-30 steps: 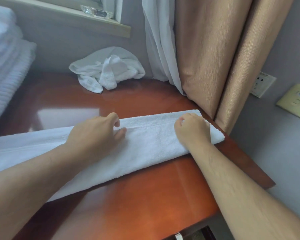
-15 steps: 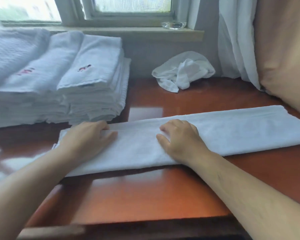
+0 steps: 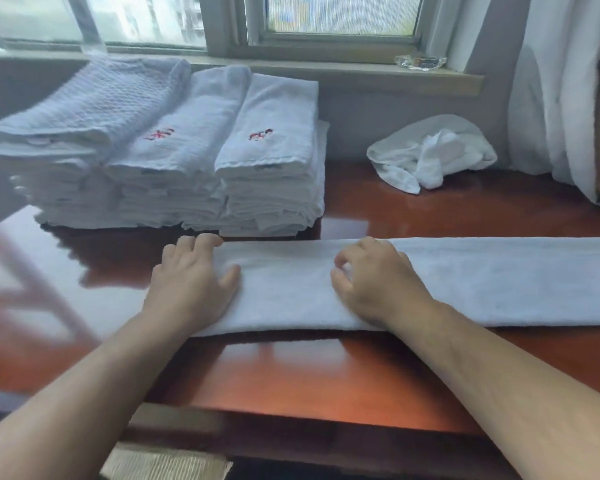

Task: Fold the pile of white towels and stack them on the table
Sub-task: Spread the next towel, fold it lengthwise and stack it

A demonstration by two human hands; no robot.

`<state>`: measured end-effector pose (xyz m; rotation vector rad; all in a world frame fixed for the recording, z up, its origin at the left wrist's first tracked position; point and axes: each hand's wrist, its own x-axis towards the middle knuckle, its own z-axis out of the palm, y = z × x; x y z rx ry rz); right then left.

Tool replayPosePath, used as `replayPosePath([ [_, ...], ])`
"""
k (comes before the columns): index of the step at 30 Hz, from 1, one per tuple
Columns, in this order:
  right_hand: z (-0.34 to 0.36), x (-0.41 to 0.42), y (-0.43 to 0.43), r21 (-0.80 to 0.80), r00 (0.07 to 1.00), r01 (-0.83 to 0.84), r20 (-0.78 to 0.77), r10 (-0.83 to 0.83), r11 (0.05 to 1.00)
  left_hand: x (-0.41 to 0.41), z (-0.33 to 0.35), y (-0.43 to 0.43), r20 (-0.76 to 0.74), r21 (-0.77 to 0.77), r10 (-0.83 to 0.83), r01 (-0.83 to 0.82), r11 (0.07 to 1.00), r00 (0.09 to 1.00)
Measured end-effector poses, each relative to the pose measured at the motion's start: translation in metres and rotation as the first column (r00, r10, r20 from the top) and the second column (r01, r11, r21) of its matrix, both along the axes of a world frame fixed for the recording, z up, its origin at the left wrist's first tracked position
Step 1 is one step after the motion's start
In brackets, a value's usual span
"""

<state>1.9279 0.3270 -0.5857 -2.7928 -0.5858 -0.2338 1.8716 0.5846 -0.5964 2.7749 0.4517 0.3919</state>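
Towel (image 3: 465,278), white, folded into a long narrow strip, lies flat across the near-middle of the table (image 3: 326,386); its right end runs out of frame, its left end sits under the left hand (image 3: 191,289). Left hand rests palm down on that end, fingers spread and mostly straight, fingertips at the far edge of the strip, thumb lying on the cloth; pressing, not gripping. Right hand (image 3: 378,282) sits on the strip near its visible middle, knuckles up, fingers curled inward with a bit of cloth showing between thumb and fingers; looks like a pinch on the towel's top layer, though the fingertips themselves are hidden. The two hands are apart, with bare towel between them. Stack of folded towels (image 3: 194,161) stands behind the left hand at the back left of the table, three columns side by side, two top pieces carrying red embroidery; its front edge is just beside the strip's far edge. Crumpled towel (image 3: 430,154) lies unfolded at the back right, near the white curtain (image 3: 551,98). Small clear object (image 3: 420,62) sits on the windowsill (image 3: 361,77); can't tell what it is.
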Motion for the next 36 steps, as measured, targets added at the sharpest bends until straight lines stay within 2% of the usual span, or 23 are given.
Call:
replayPosePath([
  [2, 0.000, -0.003, 0.015, 0.069, 0.998, -0.047, 0.038, 0.045, 0.996, -0.003, 0.001, 0.002, -0.069, -0.073, 0.066, -0.071, 0.995, 0.995],
  [5, -0.011, -0.011, 0.027, 0.128, 0.998, -0.068, 0.026, 0.066, 0.989, -0.001, 0.009, 0.001, -0.192, -0.046, 0.155, -0.167, 0.985, 0.969],
  [9, -0.020, -0.011, 0.028, 0.141, 0.999, -0.044, 0.035, 0.039, 0.989, 0.008, 0.022, -0.005, -0.304, 0.055, 0.096, -0.083, 0.995, 0.948],
  [13, -0.021, -0.012, 0.028, 0.141, 0.998, -0.047, 0.041, 0.041, 0.989, 0.014, 0.027, -0.003, -0.309, -0.035, 0.082, -0.098, 0.995, 0.948],
  [18, -0.020, -0.012, 0.028, 0.137, 0.998, -0.045, 0.040, 0.040, 0.990, 0.007, 0.018, -0.001, -0.121, -0.252, 0.036, -0.066, 0.966, 0.992],
  [22, -0.021, -0.013, 0.028, 0.127, 0.998, -0.044, 0.050, 0.038, 0.991, -0.001, 0.020, 0.005, -0.210, -0.217, 0.084, -0.130, 0.968, 0.974],
  [23, -0.021, -0.013, 0.028, 0.122, 0.998, -0.041, 0.049, 0.035, 0.992, -0.001, 0.022, 0.005, -0.203, -0.248, 0.090, -0.140, 0.958, 0.975],
  [25, -0.021, -0.012, 0.028, 0.114, 0.998, -0.037, 0.046, 0.032, 0.993, 0.000, 0.025, 0.003, -0.139, -0.446, 0.039, -0.098, 0.890, 0.990],
  [28, -0.021, -0.013, 0.029, 0.113, 0.999, -0.036, 0.042, 0.031, 0.993, -0.005, 0.031, 0.003, -0.054, -0.754, 0.005, -0.043, 0.656, 0.999],
  [30, -0.021, -0.013, 0.029, 0.109, 0.999, -0.035, 0.042, 0.031, 0.993, -0.005, 0.031, 0.008, -0.067, -0.841, -0.015, -0.048, 0.539, 0.998],
  [31, -0.021, -0.014, 0.029, 0.107, 0.999, -0.035, 0.043, 0.031, 0.994, -0.005, 0.032, 0.012, -0.071, -0.857, -0.049, -0.036, 0.515, 0.996],
  [33, -0.021, -0.014, 0.029, 0.106, 0.999, -0.031, 0.043, 0.026, 0.994, -0.005, 0.036, 0.013, -0.077, -0.851, -0.132, 0.003, 0.525, 0.988],
  [34, -0.020, -0.014, 0.029, 0.106, 0.999, -0.028, 0.040, 0.024, 0.994, -0.004, 0.037, 0.013, -0.082, -0.819, -0.164, 0.028, 0.574, 0.983],
  [36, -0.020, -0.014, 0.029, 0.105, 0.999, -0.026, 0.034, 0.022, 0.994, -0.001, 0.035, 0.011, -0.106, -0.682, -0.196, 0.073, 0.728, 0.975],
])
